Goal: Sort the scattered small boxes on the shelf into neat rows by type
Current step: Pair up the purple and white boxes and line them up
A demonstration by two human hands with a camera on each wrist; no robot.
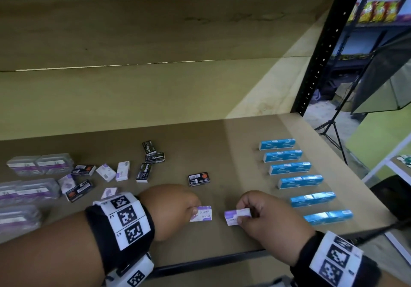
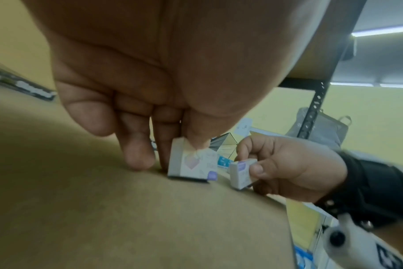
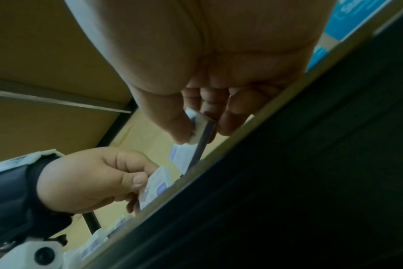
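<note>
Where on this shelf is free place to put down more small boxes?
Bare board lies between the lone black box and the blue rows, and along the back wall behind them. The left side is crowded with the scattered boxes and clear packs.

The brown shelf (image 1: 222, 144) carries six blue boxes (image 1: 300, 181) in a neat column at right, scattered black staple boxes (image 1: 199, 178) and white-purple boxes (image 1: 122, 171) left of center, clear plastic cases (image 1: 39, 164) at far left, and two white-purple boxes near its front edge.
</note>
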